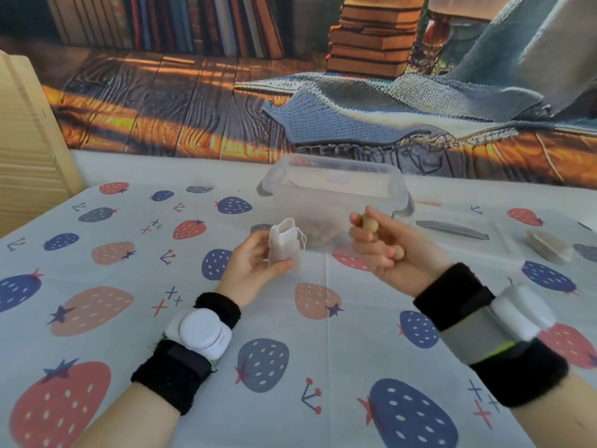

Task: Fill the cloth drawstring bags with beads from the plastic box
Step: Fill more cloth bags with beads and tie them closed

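Left hand [255, 261]: raised above the counter, palm turned inward, thumb and fingers pinching a small off-white cloth drawstring bag [284, 245]. The bag stands roughly upright in the grip, mouth open at the top, its thin drawstring [302, 238] trailing off the right side.

Right hand [392, 255]: raised just right of the bag, apart from it, fingers curled around tan wooden beads [368, 226]. One bead shows near the fingertips, another lower down by the heel of the palm; the total count cannot be told.

Wrists: each carries a black band and a white device, left [202, 333] and right [520, 310].

Plastic box [336, 192]: clear, lidless, standing on the counter directly behind both hands. A low heap of tan beads shows blurred through its near wall.

Lid [452, 229]: a flat clear piece with a grey edge, lying on the counter right of the box.

Spare bags [547, 245]: a small stack of folded off-white cloth pieces near the counter's right edge, well apart from the hands.

Counter [129, 286]: covered with a white cloth printed with red, blue and peach strawberries.

Backdrop [193, 101]: a hanging printed with wooden planks, books and a knitted blanket, behind the counter.

Pale wooden panel [29, 156]: at the far left.
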